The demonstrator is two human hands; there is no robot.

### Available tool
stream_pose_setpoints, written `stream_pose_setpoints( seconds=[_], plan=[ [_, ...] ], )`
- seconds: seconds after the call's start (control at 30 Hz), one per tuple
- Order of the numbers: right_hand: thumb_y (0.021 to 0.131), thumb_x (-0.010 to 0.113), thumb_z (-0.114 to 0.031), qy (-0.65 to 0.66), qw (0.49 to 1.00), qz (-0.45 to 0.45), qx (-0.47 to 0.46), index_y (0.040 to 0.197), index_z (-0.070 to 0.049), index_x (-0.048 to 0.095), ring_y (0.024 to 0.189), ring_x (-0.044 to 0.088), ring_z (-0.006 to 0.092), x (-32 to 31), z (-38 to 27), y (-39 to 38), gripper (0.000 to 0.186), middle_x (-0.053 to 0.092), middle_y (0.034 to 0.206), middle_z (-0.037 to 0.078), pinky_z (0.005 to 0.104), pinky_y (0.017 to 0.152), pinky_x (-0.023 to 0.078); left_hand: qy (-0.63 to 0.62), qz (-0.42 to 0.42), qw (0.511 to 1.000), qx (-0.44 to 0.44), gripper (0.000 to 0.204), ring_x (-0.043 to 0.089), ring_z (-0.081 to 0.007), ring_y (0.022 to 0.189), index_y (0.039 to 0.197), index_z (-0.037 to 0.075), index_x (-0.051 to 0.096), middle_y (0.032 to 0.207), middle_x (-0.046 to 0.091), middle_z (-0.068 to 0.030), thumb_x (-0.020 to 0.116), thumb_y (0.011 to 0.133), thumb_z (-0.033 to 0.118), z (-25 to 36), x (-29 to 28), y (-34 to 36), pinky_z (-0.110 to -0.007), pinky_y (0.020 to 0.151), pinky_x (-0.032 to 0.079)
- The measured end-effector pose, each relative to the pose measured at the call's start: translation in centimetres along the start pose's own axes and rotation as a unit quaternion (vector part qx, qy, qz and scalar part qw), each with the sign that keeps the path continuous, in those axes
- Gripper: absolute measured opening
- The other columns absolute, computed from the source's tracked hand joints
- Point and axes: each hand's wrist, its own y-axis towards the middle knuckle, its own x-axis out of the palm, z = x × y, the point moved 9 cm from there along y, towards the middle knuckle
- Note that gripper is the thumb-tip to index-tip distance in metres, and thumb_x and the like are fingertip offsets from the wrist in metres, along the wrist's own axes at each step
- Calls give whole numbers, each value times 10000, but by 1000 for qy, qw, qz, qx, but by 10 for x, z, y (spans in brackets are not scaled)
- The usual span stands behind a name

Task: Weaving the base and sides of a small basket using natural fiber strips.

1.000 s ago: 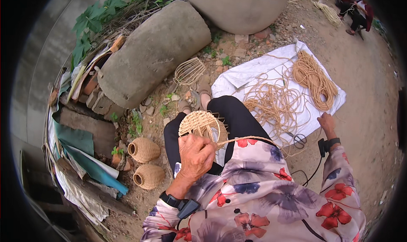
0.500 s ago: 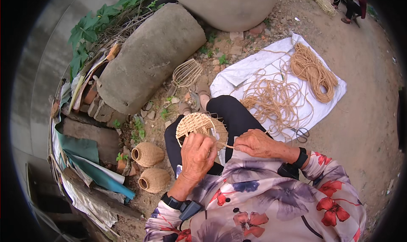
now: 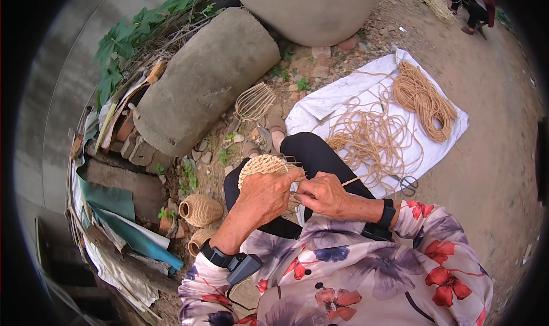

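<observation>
On my lap rests a half-woven round basket piece (image 3: 260, 167) of tan cord on a wire frame. My left hand (image 3: 264, 197) grips its near edge. My right hand (image 3: 324, 194) sits right beside it, fingers pinched on the tan cord strand (image 3: 351, 181) that runs off to the right. Both hands touch each other over my black trousers (image 3: 311, 154). A dark band is on each wrist.
A white cloth (image 3: 343, 94) on the dirt holds loose tan cord (image 3: 372, 137), a coiled bundle (image 3: 423, 100) and scissors (image 3: 407, 184). An empty wire frame (image 3: 254, 101), two finished small woven baskets (image 3: 200, 210), a concrete cylinder (image 3: 203, 80), bricks and scrap lie left. Another person sits far top right.
My right hand came back from the far right, where it had pulled the cord out, and now meets the left hand at the woven piece.
</observation>
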Motion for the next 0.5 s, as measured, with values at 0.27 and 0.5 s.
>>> stream_pose_setpoints(
  seconds=[0.27,0.5],
  plan=[
    [806,679,-139,-46,997,26,-61,738,-76,563,574,601,288,-3,-12,2,148,574,587,93,397,624,423,55,-165,985,-1,473,688,-344,761,1280,244,585,797,695,-161,588,828,105,-10,21,21,-466,662,515],
    [796,706,-161,-70,995,16,-67,833,-70,595,647,595,264,-26,-24,7,148,602,741,83,395,616,425,-230,-96,968,-14,434,674,-275,750,1211,157,562,783,670,-114,636,814,-1,-24,12,11,-392,689,521]
  ],
)
